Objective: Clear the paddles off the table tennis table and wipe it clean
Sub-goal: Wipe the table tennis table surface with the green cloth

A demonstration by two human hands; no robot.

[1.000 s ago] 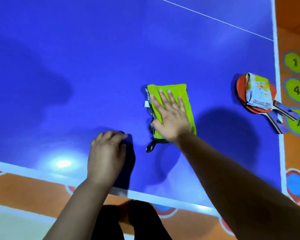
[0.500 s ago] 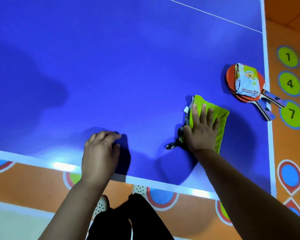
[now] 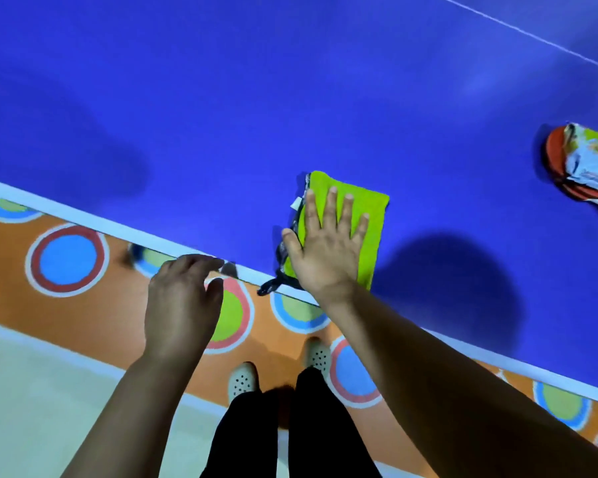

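Head view: where do we find the paddles (image 3: 555, 157)?

Stacked at the far right of the tabletop (image 3: 256, 98), with a crumpled packet (image 3: 589, 157) lying on top of them. Their handles point toward the near right. They sit well apart from both hands.

And the cloth (image 3: 366, 215)?

Green and folded, near the front edge, its long axis running away from us. Our right hand (image 3: 328, 246) presses it flat, fingers straight and spread. A dark strap (image 3: 273, 284) trails from under it across the white border.

Which of our hands is nearer the paddles?

The right one, clearly: they lie off to its right, with bare blue between. Our left hand (image 3: 180, 305) hovers off the tabletop, over the patterned floor (image 3: 66, 260), fingers loosely curled and grasping nothing.

So the paddles are not yet cleared?

No. We judge that a sweep to the right would run the cloth into them, so lifting them off should come first.
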